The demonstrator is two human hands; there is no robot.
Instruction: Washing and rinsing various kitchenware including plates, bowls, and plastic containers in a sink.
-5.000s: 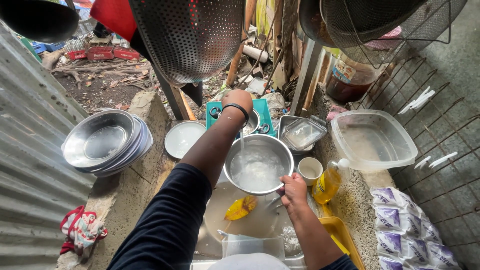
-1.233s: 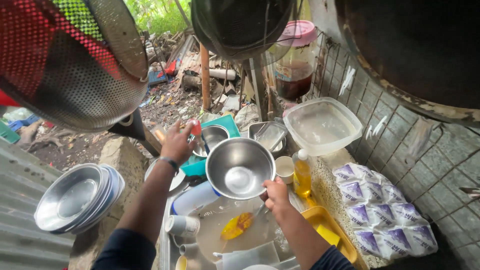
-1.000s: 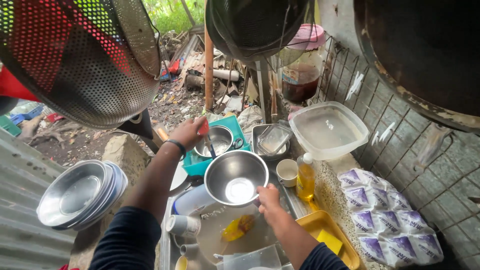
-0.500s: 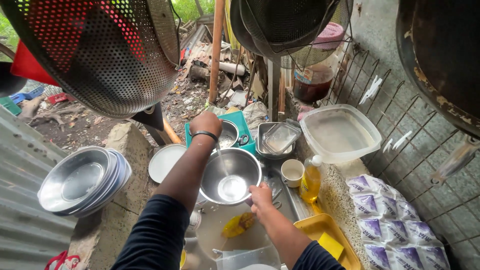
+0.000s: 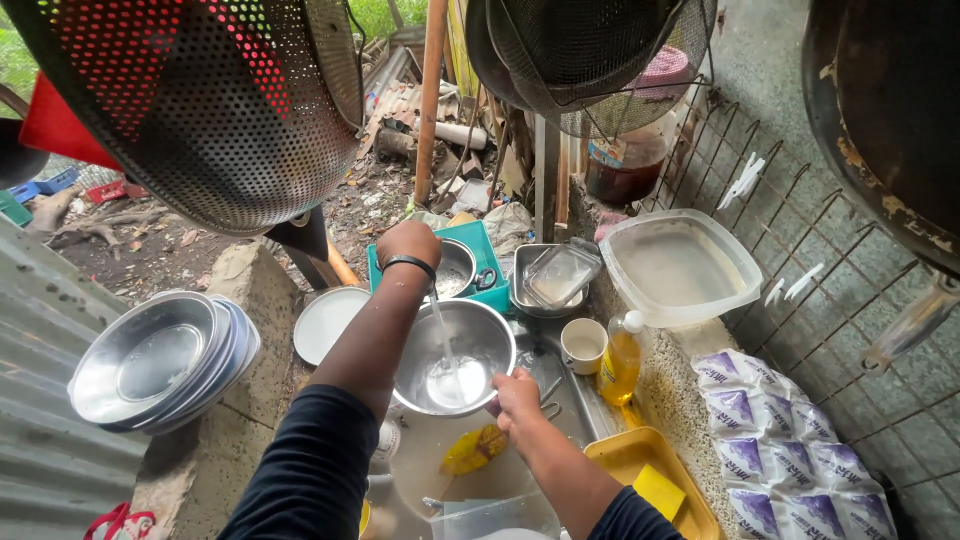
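Both hands work: your right hand (image 5: pixel 517 392) clamps the steel bowl (image 5: pixel 455 357) at its near rim under running water; your left hand (image 5: pixel 408 243), closed, reaches beyond. Wet steel is likely slippery, stiff, light.

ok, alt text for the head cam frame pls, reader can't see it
Seen from above, a person's right hand grips the rim of a steel bowl while a thin stream of water falls into it from below their raised left hand. Around it: stacked steel plates, a white cup, a yellow bottle and hanging perforated colanders.
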